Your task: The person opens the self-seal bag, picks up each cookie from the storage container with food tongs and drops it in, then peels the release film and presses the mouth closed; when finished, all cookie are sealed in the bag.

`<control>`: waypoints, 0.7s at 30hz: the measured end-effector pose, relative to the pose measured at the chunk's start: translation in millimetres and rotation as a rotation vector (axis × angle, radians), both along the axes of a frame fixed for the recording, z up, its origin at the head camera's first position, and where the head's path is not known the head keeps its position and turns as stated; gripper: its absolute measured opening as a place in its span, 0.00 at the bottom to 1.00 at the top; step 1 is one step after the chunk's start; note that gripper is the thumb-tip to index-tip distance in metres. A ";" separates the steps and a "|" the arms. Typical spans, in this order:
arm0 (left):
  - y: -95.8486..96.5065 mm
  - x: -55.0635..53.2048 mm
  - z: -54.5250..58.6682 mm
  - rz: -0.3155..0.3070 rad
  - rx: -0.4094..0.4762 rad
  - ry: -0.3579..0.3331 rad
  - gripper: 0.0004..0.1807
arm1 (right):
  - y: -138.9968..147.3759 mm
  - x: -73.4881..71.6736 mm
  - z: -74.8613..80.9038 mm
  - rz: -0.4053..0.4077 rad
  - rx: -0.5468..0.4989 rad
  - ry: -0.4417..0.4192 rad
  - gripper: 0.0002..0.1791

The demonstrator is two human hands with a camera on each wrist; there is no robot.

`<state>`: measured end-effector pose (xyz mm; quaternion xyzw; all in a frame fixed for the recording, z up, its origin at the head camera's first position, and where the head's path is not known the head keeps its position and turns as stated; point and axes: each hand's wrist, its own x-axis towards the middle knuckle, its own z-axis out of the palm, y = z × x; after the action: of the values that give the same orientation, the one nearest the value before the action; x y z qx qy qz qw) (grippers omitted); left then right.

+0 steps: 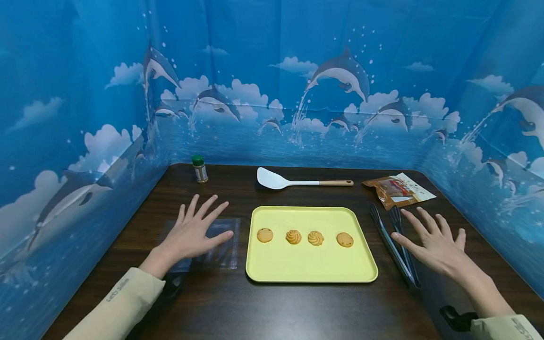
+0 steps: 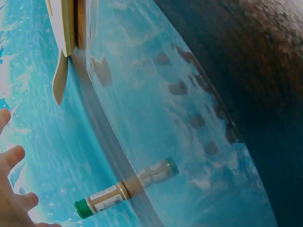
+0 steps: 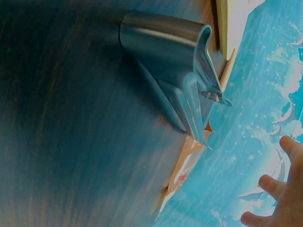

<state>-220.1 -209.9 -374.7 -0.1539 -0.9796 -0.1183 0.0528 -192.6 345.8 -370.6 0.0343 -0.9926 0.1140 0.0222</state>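
Note:
My left hand [image 1: 192, 237] hovers with fingers spread above a clear plastic bag [image 1: 227, 245] lying flat on the table. It holds nothing. On the other side, my right hand [image 1: 437, 245] is also spread, over metal tongs [image 1: 395, 250], and grips nothing; whether it touches them I cannot tell. Between the hands lies a yellow tray [image 1: 310, 269]. A row of cookies crosses it: a round cookie [image 1: 265, 235] at the left, two swirled cookies [image 1: 293, 237] in the middle, another round cookie [image 1: 344, 240] at the right. The tongs [image 3: 165, 47] show their bent end in the right wrist view.
Behind the tray lies a white spatula [image 1: 276, 180] with a wooden handle. A green-capped spice jar [image 1: 199, 169] stands at the back left. At the back right is a brown and white food packet [image 1: 397, 190]. A dolphin-print curtain [image 1: 255, 71] surrounds the dark table [image 1: 306, 311].

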 end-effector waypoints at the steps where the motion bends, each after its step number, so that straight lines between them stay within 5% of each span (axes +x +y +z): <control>1: -0.4 0.5 0.3 0.002 0.000 0.001 0.47 | -0.2 0.0 -0.7 0.005 -0.007 0.002 0.48; 11: 0.2 3.7 3.6 -0.016 0.043 0.030 0.41 | -18.7 4.9 9.2 0.065 -0.168 0.175 0.44; 21: -3.6 9.7 4.3 -0.009 0.097 0.064 0.31 | -68.3 5.7 19.0 0.082 -0.309 0.319 0.33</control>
<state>-210.5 -213.4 -370.4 -0.1593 -0.9698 -0.1610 0.0908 -186.9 277.6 -351.6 0.0884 -0.9451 0.2585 0.1795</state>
